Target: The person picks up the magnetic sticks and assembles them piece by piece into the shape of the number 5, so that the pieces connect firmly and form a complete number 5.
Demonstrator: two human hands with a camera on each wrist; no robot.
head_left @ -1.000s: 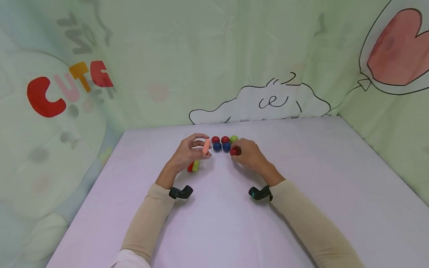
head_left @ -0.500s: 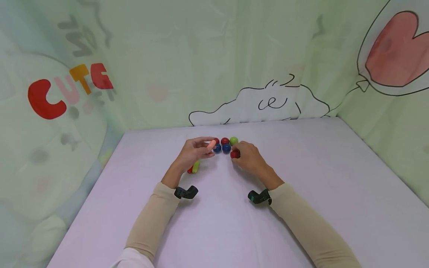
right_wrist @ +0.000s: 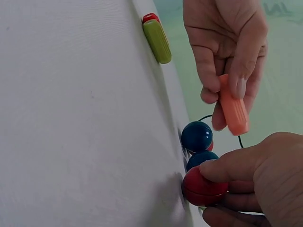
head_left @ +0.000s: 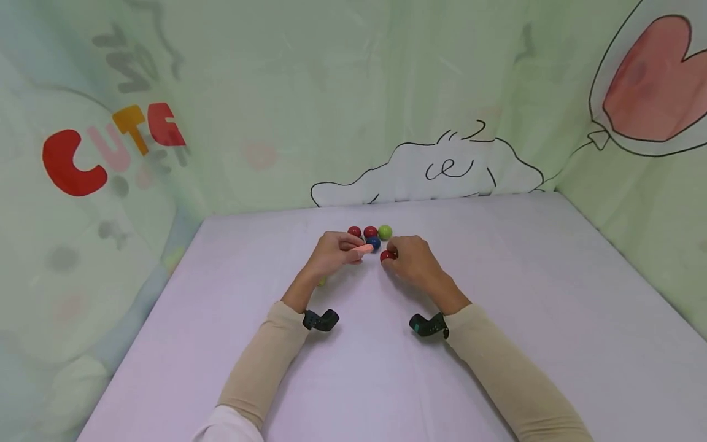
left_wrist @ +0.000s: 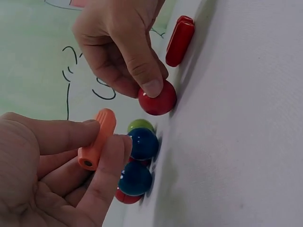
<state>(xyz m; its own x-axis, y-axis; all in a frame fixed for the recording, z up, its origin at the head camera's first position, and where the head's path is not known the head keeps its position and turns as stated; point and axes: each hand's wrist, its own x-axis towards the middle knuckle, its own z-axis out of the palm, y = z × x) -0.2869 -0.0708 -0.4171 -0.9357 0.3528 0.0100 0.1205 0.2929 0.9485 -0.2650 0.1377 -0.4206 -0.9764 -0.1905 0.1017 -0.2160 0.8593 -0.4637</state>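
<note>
My left hand (head_left: 333, 255) pinches a short orange ribbed stick (left_wrist: 98, 138) with a hole in its end, held above the table. My right hand (head_left: 414, 263) grips a red ball (right_wrist: 202, 188) between thumb and fingers, low at the table surface. Just beyond the hands, other balls sit in a tight cluster: two red ones, including one red ball (head_left: 370, 232), a green ball (head_left: 385, 232) at the far right, and two blue ones, with a blue ball (left_wrist: 135, 178) clearly seen in the left wrist view. The left hand partly covers the other blue ball in the head view.
A yellow-green stick (right_wrist: 157, 41) and a red one lie side by side left of the cluster, mostly behind the left hand in the head view. Red sticks (left_wrist: 180, 41) lie beyond the right hand. The white table (head_left: 364, 368) meets a printed curtain (head_left: 265, 110) at the back.
My left hand has moved right, toward the right hand, and the orange stick has tipped from upright to nearly level. My right hand and its red ball have shifted slightly nearer to me.
</note>
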